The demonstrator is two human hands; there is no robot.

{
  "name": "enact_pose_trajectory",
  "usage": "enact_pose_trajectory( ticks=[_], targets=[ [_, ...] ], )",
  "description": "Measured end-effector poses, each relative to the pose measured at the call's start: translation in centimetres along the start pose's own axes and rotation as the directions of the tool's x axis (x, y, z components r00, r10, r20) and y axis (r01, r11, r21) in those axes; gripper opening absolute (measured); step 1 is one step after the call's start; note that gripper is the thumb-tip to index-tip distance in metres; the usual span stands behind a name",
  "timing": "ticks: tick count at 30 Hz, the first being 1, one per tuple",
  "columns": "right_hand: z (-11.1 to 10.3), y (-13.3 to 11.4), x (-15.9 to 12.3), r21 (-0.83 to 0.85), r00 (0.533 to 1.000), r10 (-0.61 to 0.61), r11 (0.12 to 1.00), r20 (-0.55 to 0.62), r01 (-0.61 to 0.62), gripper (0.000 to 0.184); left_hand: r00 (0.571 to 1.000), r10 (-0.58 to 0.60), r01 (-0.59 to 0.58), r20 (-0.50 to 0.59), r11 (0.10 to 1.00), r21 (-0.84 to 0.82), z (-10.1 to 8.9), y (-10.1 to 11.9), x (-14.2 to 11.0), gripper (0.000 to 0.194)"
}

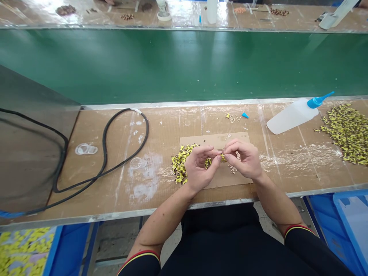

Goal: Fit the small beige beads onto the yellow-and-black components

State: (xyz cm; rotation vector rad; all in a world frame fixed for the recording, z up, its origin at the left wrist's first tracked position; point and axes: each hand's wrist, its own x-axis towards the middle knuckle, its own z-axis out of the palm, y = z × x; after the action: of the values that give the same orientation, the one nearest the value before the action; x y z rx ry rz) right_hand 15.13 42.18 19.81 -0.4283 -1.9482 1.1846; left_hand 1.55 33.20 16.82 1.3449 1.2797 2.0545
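Note:
Between the fingertips of my left hand (202, 166) and my right hand (243, 157) is a small yellow-and-dark piece (222, 156). Both hands pinch it, thumbs against fingers, above a flat cardboard sheet (227, 181). A pile of similar yellow-and-dark pieces (180, 163) lies just left of my left hand, partly behind it. Tiny pale parts (232, 168) are scattered on the cardboard beside my right hand, which covers some of them. Exact details of the held piece are too small to make out.
A squeeze bottle (293, 117) with a blue nozzle lies to the right, near a large heap of yellow-and-dark pieces (349, 134). A blue cap (245, 115) sits behind the cardboard. At left a black cable (105, 142) loops across the table. Beyond runs a green belt (184, 65).

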Motion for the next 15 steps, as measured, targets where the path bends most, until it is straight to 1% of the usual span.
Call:
enact_pose_trajectory(
  ticks=[8,15],
  targets=[
    [-0.45,-0.29,0.41,-0.02,0.998,0.036,0.999,0.06,-0.035,0.013,0.998,-0.036,0.037,0.048,0.999,-0.021,-0.1,0.07,0.13,0.033],
    [-0.54,-0.06,0.26,-0.006,0.996,0.071,0.997,0.061,-0.071,0.012,0.996,-0.049,0.052,0.071,0.998,-0.045,-0.19,0.19,0.35,0.037]
  ],
)
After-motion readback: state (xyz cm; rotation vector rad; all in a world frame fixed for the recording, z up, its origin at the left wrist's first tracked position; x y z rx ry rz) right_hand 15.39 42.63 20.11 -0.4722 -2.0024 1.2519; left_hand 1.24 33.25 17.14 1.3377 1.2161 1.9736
